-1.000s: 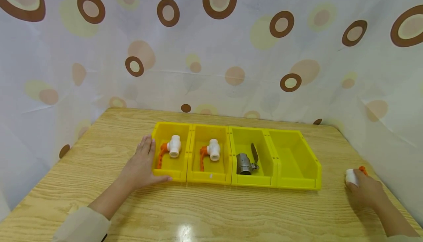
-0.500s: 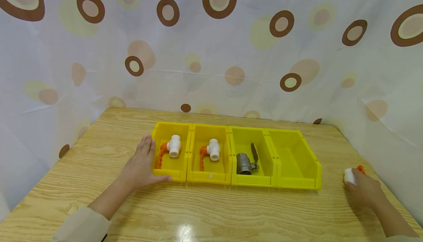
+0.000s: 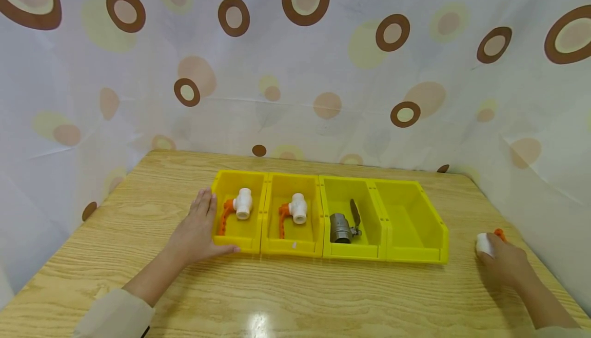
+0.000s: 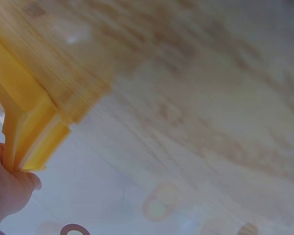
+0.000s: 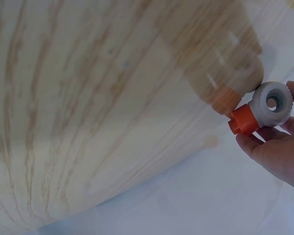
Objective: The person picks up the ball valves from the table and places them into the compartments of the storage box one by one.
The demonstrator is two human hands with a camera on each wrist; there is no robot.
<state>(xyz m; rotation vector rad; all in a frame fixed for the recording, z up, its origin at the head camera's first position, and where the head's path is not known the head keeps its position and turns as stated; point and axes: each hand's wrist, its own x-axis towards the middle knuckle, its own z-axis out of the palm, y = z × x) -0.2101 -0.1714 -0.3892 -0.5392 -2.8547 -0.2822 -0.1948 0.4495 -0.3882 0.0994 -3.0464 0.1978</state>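
Note:
My right hand (image 3: 507, 265) grips a white plastic ball valve (image 3: 484, 245) with an orange handle (image 3: 500, 234), at the right of the table. In the right wrist view, thumb and fingers hold the valve body (image 5: 271, 104) by its sides, its round bore showing; part of the handle is hidden. My left hand (image 3: 196, 230) rests against the leftmost yellow bin (image 3: 236, 246), fingers straight along its outer side and thumb at the front lip. Similar white valves lie in the two left bins, one valve (image 3: 243, 203) and another valve (image 3: 299, 208). A metal ball valve (image 3: 340, 229) lies in the third bin (image 3: 354, 252).
Several yellow bins stand joined in a row on the wooden table (image 3: 295, 297). The rightmost bin (image 3: 415, 255) shows only its bare floor. A patterned curtain (image 3: 286, 71) hangs behind the table and along its sides.
My right hand has shifted slightly left with the white valve, toward the bins. The left hand and the bins have stayed in place.

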